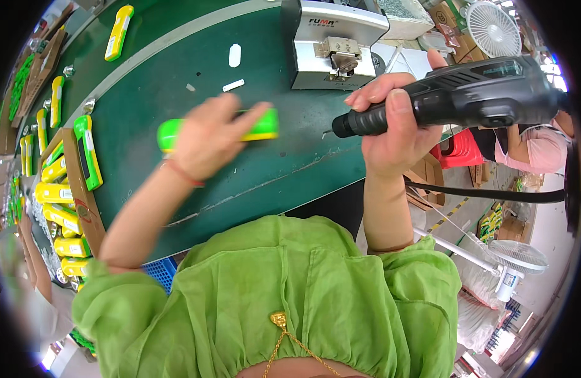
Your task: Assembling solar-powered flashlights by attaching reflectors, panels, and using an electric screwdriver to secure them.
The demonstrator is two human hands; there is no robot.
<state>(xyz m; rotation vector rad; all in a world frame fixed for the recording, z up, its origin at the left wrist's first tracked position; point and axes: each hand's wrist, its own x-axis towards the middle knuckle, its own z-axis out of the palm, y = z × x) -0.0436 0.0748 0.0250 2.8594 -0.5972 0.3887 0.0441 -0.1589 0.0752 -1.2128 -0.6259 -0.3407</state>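
Note:
In my right hand [397,120] is a black electric screwdriver [479,94], its fingers wrapped round the front grip. The bit points left and hangs above the green table [290,164], apart from the work. My left hand [211,135] is closed over a green-and-yellow casing [264,125], long and handle-shaped, lying crosswise on the table. Both are blurred by motion, and the hand hides the casing's middle. Beyond it lie a white oval plate [235,55] and a small white strip [233,85]. A silver screw feeder [337,44] stands at the far right of the table.
An open cardboard box [82,195] at the left holds several yellow-and-green casings [60,217]. Another casing [87,151] leans on its edge, and one more [119,33] lies at the far left. Fans [493,28] and another person [533,148] are at the right.

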